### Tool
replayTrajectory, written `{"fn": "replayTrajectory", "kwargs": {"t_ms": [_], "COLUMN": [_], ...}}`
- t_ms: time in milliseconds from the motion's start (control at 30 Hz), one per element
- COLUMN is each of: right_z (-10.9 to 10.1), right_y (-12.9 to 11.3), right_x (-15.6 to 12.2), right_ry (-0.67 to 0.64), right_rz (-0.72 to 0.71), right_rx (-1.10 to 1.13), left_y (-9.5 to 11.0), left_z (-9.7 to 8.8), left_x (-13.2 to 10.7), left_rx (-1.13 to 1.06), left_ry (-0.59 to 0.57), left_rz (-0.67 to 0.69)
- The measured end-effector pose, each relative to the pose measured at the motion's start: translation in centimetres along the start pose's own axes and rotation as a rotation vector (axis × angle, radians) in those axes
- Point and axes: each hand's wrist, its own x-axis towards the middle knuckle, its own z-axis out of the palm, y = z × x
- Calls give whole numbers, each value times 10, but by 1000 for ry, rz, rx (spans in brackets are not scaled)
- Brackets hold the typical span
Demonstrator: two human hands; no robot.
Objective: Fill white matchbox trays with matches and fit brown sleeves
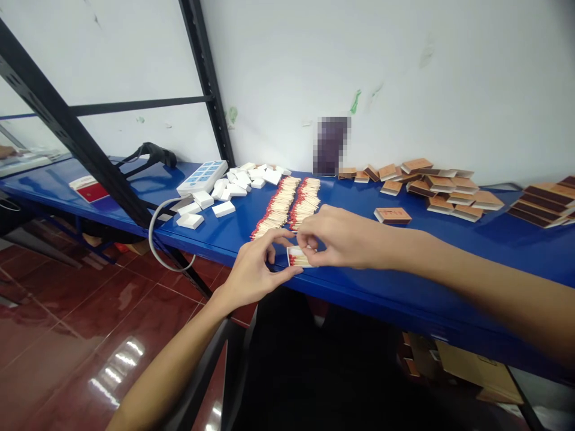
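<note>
At the front edge of the blue table (449, 251), my left hand (256, 269) and my right hand (341, 236) both pinch a small white matchbox tray (297, 256) filled with red-tipped matches. Fingers of both hands are curled round its ends. Just behind the tray lie two rows of loose matches (290, 203) with red heads. Empty white trays (233, 185) are heaped to the left of the matches. One brown outer sleeve (392, 215) lies alone to the right of my right hand.
A heap of brown matchbox sleeves (431, 182) lies at the back right, with stacked ones (543, 203) at the far right. A white power strip (202, 177) and its cable sit at the left beside a black frame post (67, 129). A red box (90, 190) lies far left.
</note>
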Motion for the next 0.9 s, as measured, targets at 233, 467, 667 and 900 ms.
{"fn": "replayTrajectory", "kwargs": {"t_ms": [233,467,667,900], "right_z": [8,23,24,25], "right_y": [14,6,14,38], "right_x": [-15,-17,-17,-14], "right_ry": [223,287,284,267], "right_rz": [91,43,52,185], "right_rx": [398,378,287,80], "left_y": [1,1,3,3], "left_z": [-1,-1,-2,-3], "left_x": [0,0,0,0], "left_rx": [29,31,32,49], "left_ry": [-12,-19,-14,-23], "left_rz": [-2,-4,2,22]}}
